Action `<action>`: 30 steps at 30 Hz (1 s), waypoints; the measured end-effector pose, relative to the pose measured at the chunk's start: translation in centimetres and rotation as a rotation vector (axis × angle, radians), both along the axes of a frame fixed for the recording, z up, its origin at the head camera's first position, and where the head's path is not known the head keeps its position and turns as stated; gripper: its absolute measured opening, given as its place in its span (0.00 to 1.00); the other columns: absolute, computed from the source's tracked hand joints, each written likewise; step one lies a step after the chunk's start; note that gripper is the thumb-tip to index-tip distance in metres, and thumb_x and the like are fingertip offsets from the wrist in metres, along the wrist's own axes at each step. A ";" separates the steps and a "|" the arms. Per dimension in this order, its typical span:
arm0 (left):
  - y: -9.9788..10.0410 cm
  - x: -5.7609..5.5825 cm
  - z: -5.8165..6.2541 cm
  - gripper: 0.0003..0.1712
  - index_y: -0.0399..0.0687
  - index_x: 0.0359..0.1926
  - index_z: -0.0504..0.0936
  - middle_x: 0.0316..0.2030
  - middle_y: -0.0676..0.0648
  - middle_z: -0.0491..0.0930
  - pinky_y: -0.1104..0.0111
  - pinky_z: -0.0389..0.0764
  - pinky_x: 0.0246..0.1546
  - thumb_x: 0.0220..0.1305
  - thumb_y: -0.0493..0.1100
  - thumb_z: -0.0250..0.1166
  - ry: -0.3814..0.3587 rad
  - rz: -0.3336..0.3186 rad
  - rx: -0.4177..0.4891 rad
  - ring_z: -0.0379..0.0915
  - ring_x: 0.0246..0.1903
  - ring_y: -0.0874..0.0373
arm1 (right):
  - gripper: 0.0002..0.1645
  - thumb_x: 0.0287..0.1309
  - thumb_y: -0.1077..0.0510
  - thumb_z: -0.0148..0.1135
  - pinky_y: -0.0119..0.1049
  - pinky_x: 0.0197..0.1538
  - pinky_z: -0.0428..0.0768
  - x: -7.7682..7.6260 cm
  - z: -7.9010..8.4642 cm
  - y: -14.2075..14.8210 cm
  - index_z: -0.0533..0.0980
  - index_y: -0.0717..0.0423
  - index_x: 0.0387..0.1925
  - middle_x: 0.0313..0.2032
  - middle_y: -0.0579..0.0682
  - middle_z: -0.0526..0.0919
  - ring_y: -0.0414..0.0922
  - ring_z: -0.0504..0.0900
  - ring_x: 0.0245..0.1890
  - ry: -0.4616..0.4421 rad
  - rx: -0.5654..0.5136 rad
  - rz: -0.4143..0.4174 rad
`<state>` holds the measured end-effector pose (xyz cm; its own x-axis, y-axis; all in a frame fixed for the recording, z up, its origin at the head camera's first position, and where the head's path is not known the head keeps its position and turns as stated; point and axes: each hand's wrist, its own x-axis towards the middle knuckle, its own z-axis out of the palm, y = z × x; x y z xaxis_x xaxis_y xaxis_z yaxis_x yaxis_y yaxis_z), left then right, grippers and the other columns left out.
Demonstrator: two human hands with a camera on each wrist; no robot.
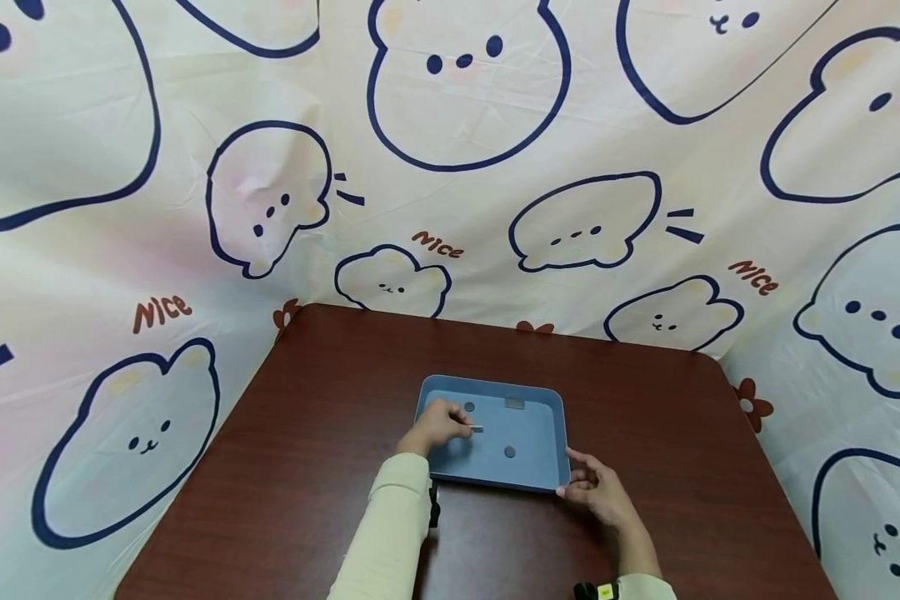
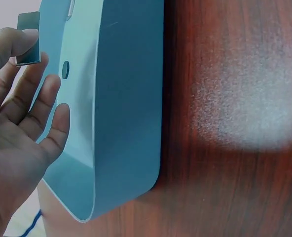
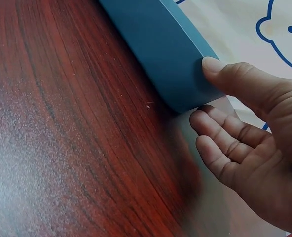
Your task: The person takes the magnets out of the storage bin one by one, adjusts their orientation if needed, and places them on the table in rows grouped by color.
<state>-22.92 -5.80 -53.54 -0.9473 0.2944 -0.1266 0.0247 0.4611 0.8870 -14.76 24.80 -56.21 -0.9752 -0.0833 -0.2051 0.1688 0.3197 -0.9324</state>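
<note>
A shallow blue tray (image 1: 491,477) rests on the table. My left hand (image 1: 437,425) is over its left part, pinching a small flat rectangular metal block (image 2: 30,22) between thumb and fingertips; the other fingers spread loosely below. Inside the tray lie a grey rectangular block (image 1: 514,403) near the back wall and two round grey discs, one disc (image 1: 469,407) at the back left and another disc (image 1: 510,452) nearer the front. My right hand (image 1: 602,493) holds the tray's front right corner, thumb (image 3: 214,65) on the front wall and index finger along the right side.
The dark reddish-brown wooden table (image 1: 330,400) extends round the tray on all sides. A pale cloth (image 1: 465,200) with blue-outlined cartoon animals hangs behind and beside it, meeting the table's back edge.
</note>
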 end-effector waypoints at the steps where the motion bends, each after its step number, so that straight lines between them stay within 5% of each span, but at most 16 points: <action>1: -0.1 0.0 0.2 0.02 0.40 0.28 0.84 0.27 0.52 0.77 0.66 0.72 0.27 0.51 0.34 0.69 0.003 -0.001 -0.001 0.69 0.27 0.58 | 0.44 0.41 0.66 0.73 0.37 0.30 0.75 0.0 0.0 0.0 0.66 0.60 0.63 0.34 0.59 0.76 0.49 0.76 0.31 0.001 -0.001 0.000; 9: -1.0 0.7 2.0 0.05 0.43 0.24 0.82 0.24 0.53 0.77 0.66 0.73 0.27 0.49 0.31 0.69 0.105 -0.058 -0.007 0.70 0.26 0.58 | 0.44 0.43 0.67 0.72 0.38 0.30 0.75 0.2 -0.3 -0.1 0.64 0.61 0.64 0.34 0.59 0.75 0.49 0.77 0.31 0.005 -0.007 0.038; 30: -3.6 1.4 3.6 0.04 0.47 0.26 0.82 0.27 0.53 0.76 0.66 0.73 0.28 0.52 0.34 0.68 0.146 -0.061 -0.040 0.70 0.28 0.58 | 0.44 0.43 0.68 0.72 0.37 0.30 0.75 0.2 0.2 0.0 0.63 0.64 0.64 0.35 0.61 0.75 0.48 0.78 0.30 0.042 0.006 0.048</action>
